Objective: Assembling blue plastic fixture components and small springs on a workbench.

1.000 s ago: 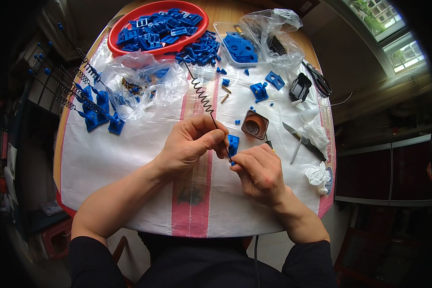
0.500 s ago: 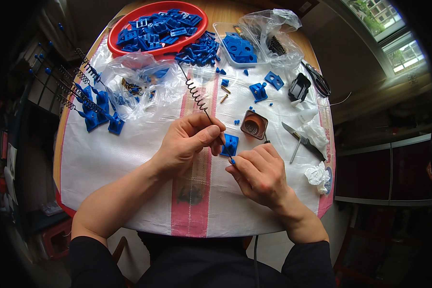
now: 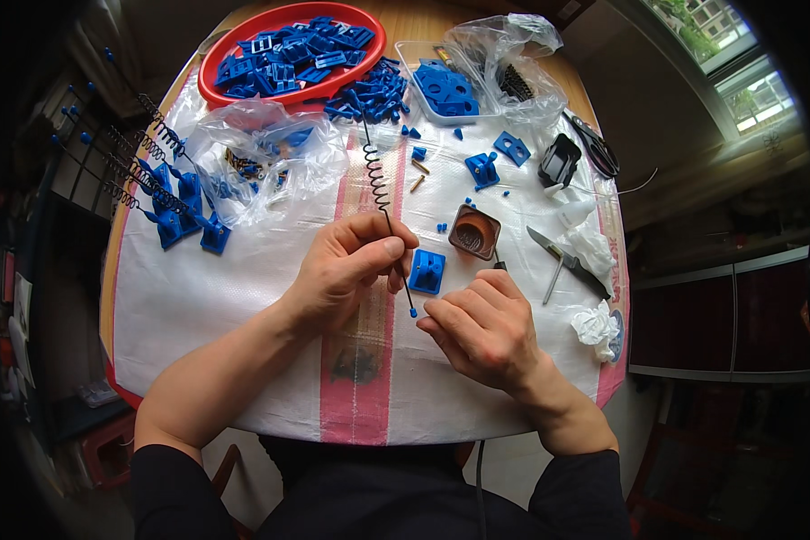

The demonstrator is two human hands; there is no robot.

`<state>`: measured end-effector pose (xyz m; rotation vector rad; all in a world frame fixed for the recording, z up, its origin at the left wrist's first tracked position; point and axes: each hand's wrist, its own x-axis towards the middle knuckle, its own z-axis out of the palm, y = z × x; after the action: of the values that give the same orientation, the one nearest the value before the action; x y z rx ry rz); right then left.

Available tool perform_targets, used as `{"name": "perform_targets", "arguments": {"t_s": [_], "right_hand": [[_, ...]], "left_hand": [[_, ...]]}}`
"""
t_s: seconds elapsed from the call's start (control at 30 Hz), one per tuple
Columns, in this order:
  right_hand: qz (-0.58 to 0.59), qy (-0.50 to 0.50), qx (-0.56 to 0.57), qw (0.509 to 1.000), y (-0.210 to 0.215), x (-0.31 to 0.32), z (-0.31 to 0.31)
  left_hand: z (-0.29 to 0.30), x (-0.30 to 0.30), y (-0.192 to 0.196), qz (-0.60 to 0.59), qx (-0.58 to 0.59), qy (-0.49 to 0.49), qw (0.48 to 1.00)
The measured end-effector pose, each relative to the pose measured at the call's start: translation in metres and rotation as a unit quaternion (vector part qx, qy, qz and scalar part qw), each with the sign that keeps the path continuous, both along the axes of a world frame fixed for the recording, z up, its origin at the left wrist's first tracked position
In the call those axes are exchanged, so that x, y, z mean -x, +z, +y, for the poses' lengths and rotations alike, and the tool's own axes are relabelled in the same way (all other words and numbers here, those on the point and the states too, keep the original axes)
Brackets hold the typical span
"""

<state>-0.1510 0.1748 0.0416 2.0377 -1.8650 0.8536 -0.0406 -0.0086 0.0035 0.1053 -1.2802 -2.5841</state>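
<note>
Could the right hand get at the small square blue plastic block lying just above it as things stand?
Probably yes: the right hand lies just below the small square blue plastic block, with only bare white woven mat between; the left hand holds the black spring rod beside it.

Red bowl (image 3: 290, 85), scissors (image 3: 592, 144), perhaps knife (image 3: 567, 262)

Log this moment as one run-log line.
left hand: pinches thin black wire with coiled spring section, small blue bead tip | right hand: beside tip, fingers curled | square blue plastic block: on white woven sheet

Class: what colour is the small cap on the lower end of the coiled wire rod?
Blue cap, best in the head view.
</note>
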Motion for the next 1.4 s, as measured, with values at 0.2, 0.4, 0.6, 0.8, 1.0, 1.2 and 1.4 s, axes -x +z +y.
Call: {"name": "perform_targets", "arguments": {"t_s": [0.2,0.4,0.6,0.8,1.0,1.2,1.4], "right_hand": [[-0.013,0.009,0.002,1.000,-0.0013,-0.0003,0.0021],[-0.033,-0.002,0.013,0.999,-0.0001,-0.0022,0.0009],[-0.047,0.001,-0.014,0.999,-0.0047,-0.0017,0.0042],[-0.063,0.000,-0.016,0.998,-0.0070,-0.0006,0.0047],[-0.079,0.010,-0.022,0.997,-0.0042,-0.0003,0.0046],[-0.078,-0.006,-0.028,0.997,-0.0081,0.0007,0.0053],[-0.086,-0.009,-0.034,0.996,-0.0073,0.0006,0.0059]], "left_hand": [[0.0003,-0.0005,0.0028,-0.004,-0.014,-0.003,1.000],[0.0001,-0.0008,0.0021,-0.007,-0.019,-0.006,1.000],[0.0007,-0.0008,0.0027,-0.010,0.006,0.000,1.000],[0.0007,-0.0005,0.0041,-0.009,0.023,-0.006,1.000],[0.0022,-0.0006,0.0046,-0.020,0.081,-0.002,0.996],[0.0026,-0.0004,0.0078,-0.030,0.091,-0.018,0.995],[0.0033,-0.0006,0.0091,-0.017,0.083,-0.019,0.996]]}}
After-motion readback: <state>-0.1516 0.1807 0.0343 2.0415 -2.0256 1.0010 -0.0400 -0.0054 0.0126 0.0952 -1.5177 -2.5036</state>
